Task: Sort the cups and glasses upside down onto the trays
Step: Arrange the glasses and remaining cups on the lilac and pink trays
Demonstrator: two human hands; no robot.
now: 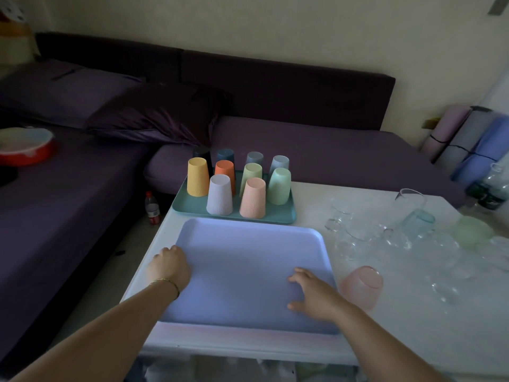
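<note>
Both hands [242,282] rest on lavender tray [248,260], lengthwise toward sofa [316,150].

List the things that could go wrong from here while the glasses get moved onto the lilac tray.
1. The clear glasses stand crowded together and are hard to see against the white table; reaching in could knock one over.
2. The pink glass sits close to the right hand, so a sideways sweep may tip it.
3. The lilac tray lies near the table's front edge; the left hand pushing it could slide it off.

A single head-worn camera looks forward and down, close over the white table [358,340] toward the sofa [303,139].
</note>
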